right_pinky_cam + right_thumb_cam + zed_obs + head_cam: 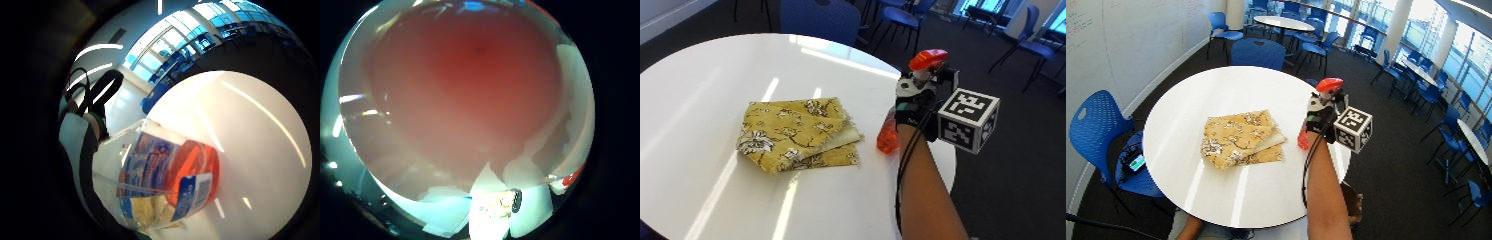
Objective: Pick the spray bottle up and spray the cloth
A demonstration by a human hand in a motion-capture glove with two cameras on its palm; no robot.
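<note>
Outside view shows the grip (916, 102) wrapped around the spray bottle (887, 136), held beside the folded cloth (796, 132) on the counter (700, 75); its nozzle points away, so a spray would probably miss.

Mustard-yellow cloth (800, 133) with dark floral print; orange, probably translucent spray bottle (888, 137) with red-orange nozzle; white table (700, 75); blue chairs (1258, 52).

Orange spray bottle (887, 138) with red-orange trigger head, held upright above the white counter's (720, 65) edge, folded yellow floral cloth (796, 132) lying flat on the counter just beside it
</note>
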